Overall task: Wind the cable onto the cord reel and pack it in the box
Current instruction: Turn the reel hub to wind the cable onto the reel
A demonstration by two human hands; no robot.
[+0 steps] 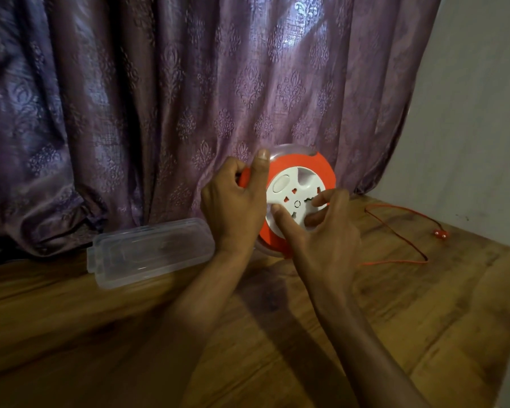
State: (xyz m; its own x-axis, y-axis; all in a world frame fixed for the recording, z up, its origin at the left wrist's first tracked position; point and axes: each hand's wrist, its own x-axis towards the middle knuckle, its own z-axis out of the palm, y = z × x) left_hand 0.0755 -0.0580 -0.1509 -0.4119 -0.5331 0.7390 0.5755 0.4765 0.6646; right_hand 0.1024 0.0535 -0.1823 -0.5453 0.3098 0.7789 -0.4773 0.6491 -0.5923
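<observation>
— Purple patterned curtain (pixel 159 98) across the top, wooden table (pixel 130 334) below. Which step?

— Winding, I'd judge. Cord reel (pixel 302 184) is upright at centre frame; left hand (pixel 236 201) is clamped on its orange rim, right hand (pixel 324 228) has its fingers spread on the white hub.

— Cable (pixel 401 231)?

— Mostly loose at right on the table, plug (pixel 441 235) at its end.

— Next?

— Probably turning the hub until the slack is in. Clear box (pixel 150 254) waits lower left, closed.

— Any writing?

— None legible.
</observation>
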